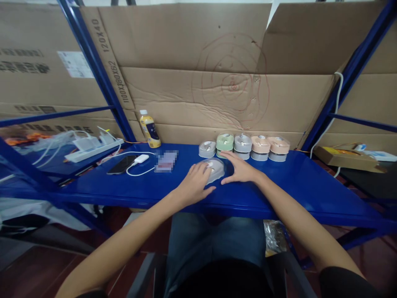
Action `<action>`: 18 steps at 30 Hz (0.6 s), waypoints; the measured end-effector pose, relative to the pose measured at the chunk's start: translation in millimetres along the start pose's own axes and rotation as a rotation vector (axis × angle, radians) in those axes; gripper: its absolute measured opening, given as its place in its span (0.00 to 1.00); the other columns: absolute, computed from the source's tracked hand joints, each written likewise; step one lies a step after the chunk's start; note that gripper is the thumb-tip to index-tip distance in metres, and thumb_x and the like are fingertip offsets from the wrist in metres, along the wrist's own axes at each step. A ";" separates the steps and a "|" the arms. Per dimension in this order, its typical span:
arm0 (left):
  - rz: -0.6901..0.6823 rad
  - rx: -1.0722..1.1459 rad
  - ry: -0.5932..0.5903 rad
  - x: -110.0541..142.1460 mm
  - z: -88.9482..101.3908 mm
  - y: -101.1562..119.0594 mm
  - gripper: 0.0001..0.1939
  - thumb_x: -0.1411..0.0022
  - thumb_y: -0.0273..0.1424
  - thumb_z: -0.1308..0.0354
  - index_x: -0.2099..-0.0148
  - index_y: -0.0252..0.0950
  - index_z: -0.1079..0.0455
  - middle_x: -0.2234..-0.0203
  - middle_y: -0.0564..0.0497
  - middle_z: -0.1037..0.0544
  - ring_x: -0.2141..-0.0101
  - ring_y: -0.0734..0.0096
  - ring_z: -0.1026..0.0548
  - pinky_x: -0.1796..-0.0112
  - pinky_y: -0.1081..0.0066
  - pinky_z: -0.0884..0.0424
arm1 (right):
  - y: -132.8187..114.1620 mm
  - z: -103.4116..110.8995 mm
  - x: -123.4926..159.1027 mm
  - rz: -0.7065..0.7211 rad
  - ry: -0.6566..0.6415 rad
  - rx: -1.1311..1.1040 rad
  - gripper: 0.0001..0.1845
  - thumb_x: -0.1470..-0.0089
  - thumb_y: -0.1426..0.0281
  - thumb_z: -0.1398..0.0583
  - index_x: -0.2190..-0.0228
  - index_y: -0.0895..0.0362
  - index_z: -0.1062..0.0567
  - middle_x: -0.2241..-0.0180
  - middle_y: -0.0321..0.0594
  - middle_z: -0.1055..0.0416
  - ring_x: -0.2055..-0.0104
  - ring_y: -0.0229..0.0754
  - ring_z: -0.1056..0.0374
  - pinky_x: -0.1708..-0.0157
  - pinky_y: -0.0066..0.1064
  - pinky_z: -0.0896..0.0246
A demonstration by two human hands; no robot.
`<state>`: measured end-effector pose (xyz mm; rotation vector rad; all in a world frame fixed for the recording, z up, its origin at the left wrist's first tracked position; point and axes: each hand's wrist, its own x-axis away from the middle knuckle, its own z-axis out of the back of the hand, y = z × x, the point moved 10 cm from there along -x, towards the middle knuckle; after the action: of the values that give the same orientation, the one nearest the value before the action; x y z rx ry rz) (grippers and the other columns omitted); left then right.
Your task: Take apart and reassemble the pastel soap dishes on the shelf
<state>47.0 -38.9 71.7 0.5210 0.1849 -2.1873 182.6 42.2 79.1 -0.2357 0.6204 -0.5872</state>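
Note:
A grey rounded case with a clear lid [217, 169] lies on the blue table in front of me. My left hand [196, 182] is on its left side, fingers bent over the top and thumb held near the front edge. To the right of the case, my right hand [240, 167] is open in a C shape, thumb and fingers apart, with a gap between palm and case. Just behind stands a row of similar cases: a low grey one [207, 150], a green stack [225, 142], a grey stack [242, 143] and two peach-topped stacks [279, 145].
A yellow drink bottle [150, 129] stands at the back left. Nearer are a black phone [122, 164], a white charger with cable [142, 159] and a blurred flat item [166, 161]. Cardboard [173, 87] walls the back; blue posts [93, 62] frame the sides.

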 end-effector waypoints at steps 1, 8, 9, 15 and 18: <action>-0.072 0.098 -0.005 -4.2 -1.3 5.4 0.29 0.35 0.38 0.34 0.36 0.35 0.36 0.35 0.32 0.34 0.33 0.41 0.36 0.33 0.45 0.39 | -2.0 -3.8 0.0 0.008 -0.025 -0.002 0.64 0.61 0.48 0.22 0.29 0.51 0.38 0.27 0.53 0.45 0.24 0.62 0.49 0.27 0.57 0.50; -0.056 0.525 -0.039 -53.8 -30.5 -28.1 0.56 0.51 0.46 0.22 0.28 0.36 0.44 0.33 0.33 0.35 0.33 0.38 0.35 0.34 0.43 0.36 | 4.1 -9.9 -0.7 -0.071 -0.085 -0.007 0.54 0.58 0.49 0.23 0.34 0.52 0.31 0.37 0.52 0.28 0.36 0.62 0.30 0.36 0.56 0.35; -0.055 0.573 -0.071 -59.3 -38.0 -32.4 0.55 0.51 0.47 0.23 0.28 0.37 0.43 0.34 0.34 0.32 0.35 0.38 0.32 0.35 0.43 0.35 | 6.0 -5.9 -0.6 -0.084 -0.069 -0.016 0.52 0.58 0.49 0.23 0.36 0.51 0.29 0.38 0.51 0.27 0.38 0.61 0.29 0.38 0.55 0.33; -0.040 0.574 -0.053 -63.0 -46.2 -53.8 0.49 0.47 0.48 0.25 0.28 0.39 0.39 0.35 0.37 0.30 0.35 0.44 0.31 0.35 0.45 0.36 | 41.2 41.9 9.6 -0.250 0.117 -0.043 0.40 0.48 0.49 0.28 0.40 0.54 0.26 0.43 0.50 0.24 0.44 0.58 0.25 0.42 0.53 0.30; -0.119 0.493 -0.080 -54.8 -41.9 -45.5 0.28 0.37 0.47 0.33 0.39 0.41 0.25 0.38 0.40 0.28 0.37 0.49 0.29 0.34 0.47 0.37 | 66.5 67.3 20.3 -0.361 0.237 -0.020 0.36 0.41 0.48 0.33 0.40 0.56 0.27 0.45 0.52 0.23 0.46 0.58 0.25 0.44 0.54 0.29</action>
<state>54.1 41.8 55.2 0.7043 -0.3862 -2.3684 266.4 86.8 97.8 -0.3021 0.8206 -0.9668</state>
